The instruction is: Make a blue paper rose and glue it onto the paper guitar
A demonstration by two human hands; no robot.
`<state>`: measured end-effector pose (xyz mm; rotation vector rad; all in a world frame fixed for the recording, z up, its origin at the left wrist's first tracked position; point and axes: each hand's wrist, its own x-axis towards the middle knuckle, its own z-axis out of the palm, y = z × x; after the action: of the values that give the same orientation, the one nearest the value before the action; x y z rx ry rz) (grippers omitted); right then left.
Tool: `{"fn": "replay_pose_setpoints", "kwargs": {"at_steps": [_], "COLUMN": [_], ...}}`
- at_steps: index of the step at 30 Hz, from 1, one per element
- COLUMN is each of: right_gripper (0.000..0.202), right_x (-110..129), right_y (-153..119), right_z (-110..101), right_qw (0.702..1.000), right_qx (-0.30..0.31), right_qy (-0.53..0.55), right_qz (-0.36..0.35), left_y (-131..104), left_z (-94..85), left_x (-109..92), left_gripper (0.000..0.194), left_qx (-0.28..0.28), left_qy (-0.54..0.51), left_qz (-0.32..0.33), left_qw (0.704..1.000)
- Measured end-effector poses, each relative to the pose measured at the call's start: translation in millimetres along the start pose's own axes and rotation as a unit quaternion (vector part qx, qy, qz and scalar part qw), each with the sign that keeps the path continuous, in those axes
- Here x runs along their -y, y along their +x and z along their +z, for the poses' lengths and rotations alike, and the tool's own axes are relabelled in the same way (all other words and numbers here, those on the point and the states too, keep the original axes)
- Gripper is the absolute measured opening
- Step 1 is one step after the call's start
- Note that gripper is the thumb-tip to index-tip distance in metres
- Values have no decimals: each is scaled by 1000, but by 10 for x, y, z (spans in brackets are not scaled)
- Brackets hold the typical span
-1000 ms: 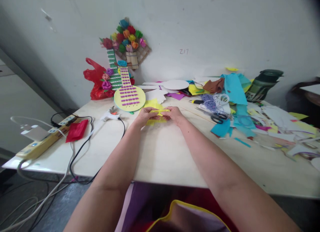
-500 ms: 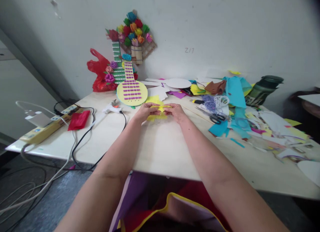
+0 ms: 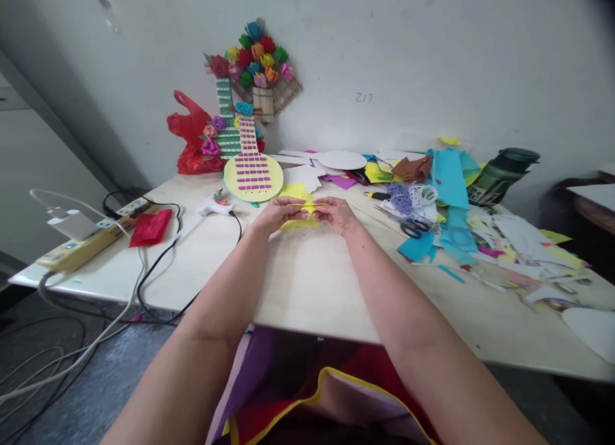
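Both arms reach forward over the white table. My left hand (image 3: 282, 214) pinches the left end of a yellow crepe paper piece (image 3: 310, 205). The right end of it sits between the fingers of my right hand (image 3: 338, 216). A thin folded edge of this paper stretches between the two hands. More yellow paper (image 3: 296, 190) lies on the table just behind and under the fingers. Beyond the hands, a paper-craft lute (image 3: 254, 176) with a yellow round body and purple strips leans upright near the wall. The fingers partly cover the held paper.
Left are a hot glue gun (image 3: 215, 206), a red packet (image 3: 150, 228) and a power strip (image 3: 91, 243) with cables. Right lie scissors (image 3: 414, 228), yarn (image 3: 406, 196), blue crepe paper (image 3: 449, 179) and paper scraps. A dark green bottle (image 3: 502, 176) stands at the back right.
My hands stay almost in place, still gripping the yellow paper. The fingers have shifted slightly along its edge. The view has moved a little.
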<state>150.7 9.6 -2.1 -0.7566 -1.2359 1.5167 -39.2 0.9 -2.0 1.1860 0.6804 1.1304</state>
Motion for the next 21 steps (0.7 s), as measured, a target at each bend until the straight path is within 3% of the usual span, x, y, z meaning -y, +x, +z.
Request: {"fn": "replay_pose_setpoints", "kwargs": {"at_steps": [12, 21], "right_gripper": [14, 25], "right_x": [-12, -10], "right_y": [33, 6], "right_z": [-23, 35], "right_qw": [998, 999], "right_qx": [32, -16], "right_qy": [30, -5], "right_qz": [-53, -43], "left_y": [-8, -38], "left_z": [23, 39], "left_x": [-72, -110], "left_gripper": [23, 30], "left_qx": [36, 26], "left_qy": [5, 46], "left_qz": [34, 5], "left_qw": [999, 999]}}
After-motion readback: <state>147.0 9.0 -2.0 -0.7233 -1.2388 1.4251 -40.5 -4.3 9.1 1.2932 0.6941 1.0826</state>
